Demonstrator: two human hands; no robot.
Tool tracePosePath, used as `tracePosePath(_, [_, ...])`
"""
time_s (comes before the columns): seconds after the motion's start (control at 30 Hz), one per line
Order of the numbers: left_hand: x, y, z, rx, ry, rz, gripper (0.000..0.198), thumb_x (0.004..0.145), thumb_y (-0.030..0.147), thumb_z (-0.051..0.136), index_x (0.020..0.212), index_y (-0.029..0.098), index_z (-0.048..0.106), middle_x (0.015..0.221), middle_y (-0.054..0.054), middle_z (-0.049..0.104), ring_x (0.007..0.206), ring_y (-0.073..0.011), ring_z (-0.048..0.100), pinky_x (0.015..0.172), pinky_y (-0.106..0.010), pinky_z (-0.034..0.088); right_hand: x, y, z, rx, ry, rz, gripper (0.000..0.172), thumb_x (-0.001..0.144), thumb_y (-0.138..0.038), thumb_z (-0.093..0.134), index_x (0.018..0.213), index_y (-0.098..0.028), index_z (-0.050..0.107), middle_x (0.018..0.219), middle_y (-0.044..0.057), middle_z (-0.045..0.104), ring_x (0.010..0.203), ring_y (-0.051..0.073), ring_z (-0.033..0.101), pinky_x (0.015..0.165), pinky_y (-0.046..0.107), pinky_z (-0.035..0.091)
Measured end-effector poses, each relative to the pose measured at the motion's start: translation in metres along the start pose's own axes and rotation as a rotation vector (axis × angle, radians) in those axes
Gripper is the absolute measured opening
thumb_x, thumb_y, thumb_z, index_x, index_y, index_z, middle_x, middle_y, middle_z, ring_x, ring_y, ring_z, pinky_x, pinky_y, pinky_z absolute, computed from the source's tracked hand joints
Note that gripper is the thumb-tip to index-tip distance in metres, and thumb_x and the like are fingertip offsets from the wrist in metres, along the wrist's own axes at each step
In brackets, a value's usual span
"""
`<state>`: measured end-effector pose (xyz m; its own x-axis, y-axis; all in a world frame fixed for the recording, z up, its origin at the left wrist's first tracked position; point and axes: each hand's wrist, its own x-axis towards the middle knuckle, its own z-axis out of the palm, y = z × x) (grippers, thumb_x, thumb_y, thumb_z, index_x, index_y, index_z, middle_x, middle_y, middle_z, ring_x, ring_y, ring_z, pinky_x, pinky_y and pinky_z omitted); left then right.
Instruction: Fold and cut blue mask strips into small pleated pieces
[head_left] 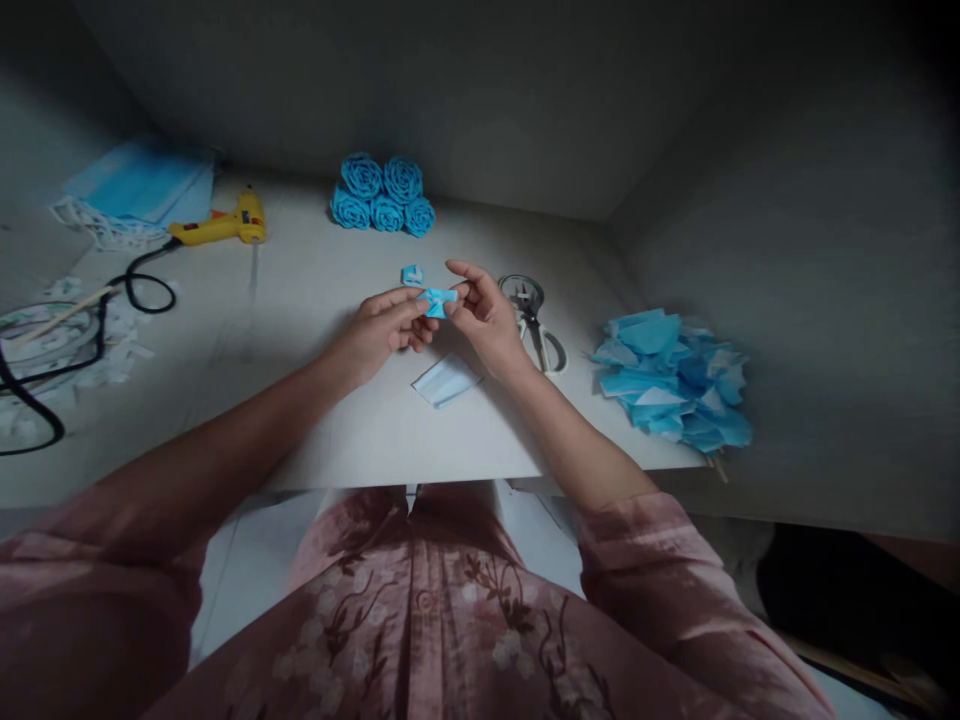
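Between both hands, over the table, is a small folded piece of blue mask fabric [439, 302]. My left hand [386, 325] pinches its left end with thumb and fingers. At the right end, my right hand [487, 318] grips it between thumb and fingers, with the index finger raised. Just beyond the fingers lies another small folded blue piece [412, 275]. A flat pale blue fabric piece [448, 382] rests on the table below the hands. Close to my right hand are scissors [536, 335] with white handles, partly overlapping a round dark item [521, 292].
Several rolled blue fabric roses [386, 195] are stacked at the back. A yellow glue gun [225, 222] with a black cord lies left, near a pile of blue masks [142, 190]. White scraps [112, 350] lie at far left. A crumpled blue fabric bunch [671, 380] sits at the right edge.
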<state>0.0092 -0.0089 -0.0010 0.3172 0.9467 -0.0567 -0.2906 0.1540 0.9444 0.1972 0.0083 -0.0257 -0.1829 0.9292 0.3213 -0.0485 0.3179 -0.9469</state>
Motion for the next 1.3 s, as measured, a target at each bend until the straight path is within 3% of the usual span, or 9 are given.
tracePosePath(0.23, [0.001, -0.002, -0.001, 0.128, 0.074, 0.033, 0.017, 0.081, 0.026, 0.082, 0.075, 0.017, 0.070, 0.069, -0.002, 0.068, 0.059, -0.0103, 0.060, 0.055, -0.023, 0.043, -0.002, 0.003, 0.004, -0.001, -0.054, -0.020, 0.071, 0.084, -0.067, 0.086, 0.140, -0.030, 0.063, 0.094, 0.000, 0.066, 0.086, 0.017, 0.067, 0.087, 0.033, 0.062])
tracePosePath(0.43, [0.002, -0.001, -0.001, 0.280, 0.127, 0.160, 0.016, 0.076, 0.020, 0.083, 0.075, 0.018, 0.067, 0.062, 0.003, 0.062, 0.054, -0.0082, 0.052, 0.054, -0.022, 0.041, -0.001, 0.010, 0.003, 0.051, -0.069, -0.054, 0.071, 0.084, -0.065, 0.088, 0.141, -0.030, 0.064, 0.092, -0.002, 0.065, 0.083, 0.016, 0.064, 0.085, 0.032, 0.061])
tracePosePath(0.57, [0.001, 0.000, -0.001, 0.198, 0.059, 0.095, 0.021, 0.080, 0.031, 0.082, 0.091, 0.018, 0.069, 0.069, 0.001, 0.068, 0.058, -0.0113, 0.060, 0.053, -0.023, 0.044, 0.001, 0.012, 0.000, 0.055, -0.048, -0.071, 0.069, 0.087, -0.064, 0.087, 0.142, -0.030, 0.063, 0.092, -0.002, 0.066, 0.083, 0.015, 0.065, 0.082, 0.030, 0.061])
tracePosePath(0.67, [0.002, -0.001, -0.002, 0.149, 0.028, 0.058, 0.022, 0.084, 0.036, 0.080, 0.089, 0.018, 0.069, 0.072, -0.001, 0.069, 0.061, -0.0117, 0.062, 0.054, -0.023, 0.046, 0.001, 0.012, -0.002, 0.013, -0.059, -0.083, 0.069, 0.089, -0.065, 0.084, 0.145, -0.031, 0.062, 0.094, -0.001, 0.066, 0.084, 0.016, 0.066, 0.080, 0.029, 0.061])
tracePosePath(0.9, [0.001, -0.001, 0.001, 0.234, 0.088, 0.054, 0.010, 0.083, 0.021, 0.078, 0.085, 0.017, 0.070, 0.066, 0.002, 0.067, 0.057, -0.0093, 0.057, 0.054, -0.022, 0.041, 0.002, 0.019, -0.001, -0.059, -0.091, -0.125, 0.072, 0.093, -0.069, 0.077, 0.151, -0.031, 0.056, 0.095, 0.000, 0.066, 0.083, 0.016, 0.066, 0.081, 0.031, 0.062])
tracePosePath(1.1, [0.000, -0.001, 0.002, 0.265, 0.117, 0.067, 0.008, 0.081, 0.019, 0.077, 0.079, 0.018, 0.068, 0.062, 0.002, 0.065, 0.055, -0.0094, 0.054, 0.055, -0.023, 0.042, 0.001, 0.022, 0.004, -0.110, -0.119, -0.140, 0.071, 0.095, -0.068, 0.075, 0.151, -0.028, 0.056, 0.094, 0.000, 0.067, 0.083, 0.016, 0.065, 0.081, 0.030, 0.062])
tracePosePath(1.23, [0.002, -0.002, -0.002, 0.238, 0.154, 0.081, 0.008, 0.080, 0.015, 0.075, 0.078, 0.018, 0.068, 0.063, 0.002, 0.065, 0.056, -0.0096, 0.056, 0.056, -0.023, 0.043, 0.015, 0.004, -0.025, -0.195, -0.196, -0.086, 0.070, 0.092, -0.068, 0.077, 0.147, -0.026, 0.063, 0.108, 0.004, 0.074, 0.094, 0.017, 0.070, 0.087, 0.030, 0.064])
tracePosePath(1.3, [0.003, -0.001, -0.004, 0.225, 0.159, 0.078, 0.010, 0.082, 0.014, 0.073, 0.076, 0.018, 0.066, 0.064, 0.002, 0.065, 0.056, -0.0093, 0.057, 0.056, -0.022, 0.044, 0.027, -0.009, -0.056, -0.248, -0.095, -0.082, 0.063, 0.097, -0.065, 0.070, 0.147, -0.026, 0.064, 0.121, 0.007, 0.075, 0.106, 0.019, 0.073, 0.088, 0.032, 0.065])
